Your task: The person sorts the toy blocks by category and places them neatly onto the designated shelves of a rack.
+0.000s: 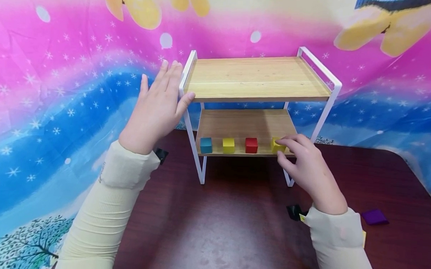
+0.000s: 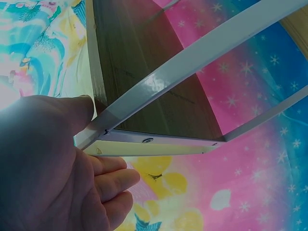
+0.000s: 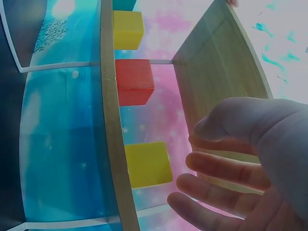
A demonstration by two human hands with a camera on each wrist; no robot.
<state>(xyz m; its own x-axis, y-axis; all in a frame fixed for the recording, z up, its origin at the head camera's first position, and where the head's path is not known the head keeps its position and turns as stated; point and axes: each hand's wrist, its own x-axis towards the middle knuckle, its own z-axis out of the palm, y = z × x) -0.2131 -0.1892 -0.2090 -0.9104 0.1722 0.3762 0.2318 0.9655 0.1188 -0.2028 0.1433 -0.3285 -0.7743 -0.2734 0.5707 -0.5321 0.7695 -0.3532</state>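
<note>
A two-tier shelf with wooden boards and a white metal frame (image 1: 325, 112) stands on the table. My left hand (image 1: 156, 104) lies against its upper left side, fingers straight and thumb across the front corner post. In the left wrist view the post (image 2: 139, 91) passes between thumb and fingers. Along the front of the lower board (image 1: 242, 121) sit a teal cube (image 1: 206, 145), a yellow cube (image 1: 228, 145), a red cube (image 1: 251, 145) and a second yellow cube (image 3: 148, 164). My right hand (image 1: 307, 169) is beside this last cube, fingers loosely bent, with a gap showing in the right wrist view.
The upper board (image 1: 253, 76) hangs over the cubes, between raised white side rails. On the dark red table (image 1: 212, 229), a purple piece (image 1: 374, 216) lies right of my right wrist, with a yellow edge (image 1: 364, 238) partly hidden by the sleeve. A patterned cloth (image 1: 78, 86) backs the table.
</note>
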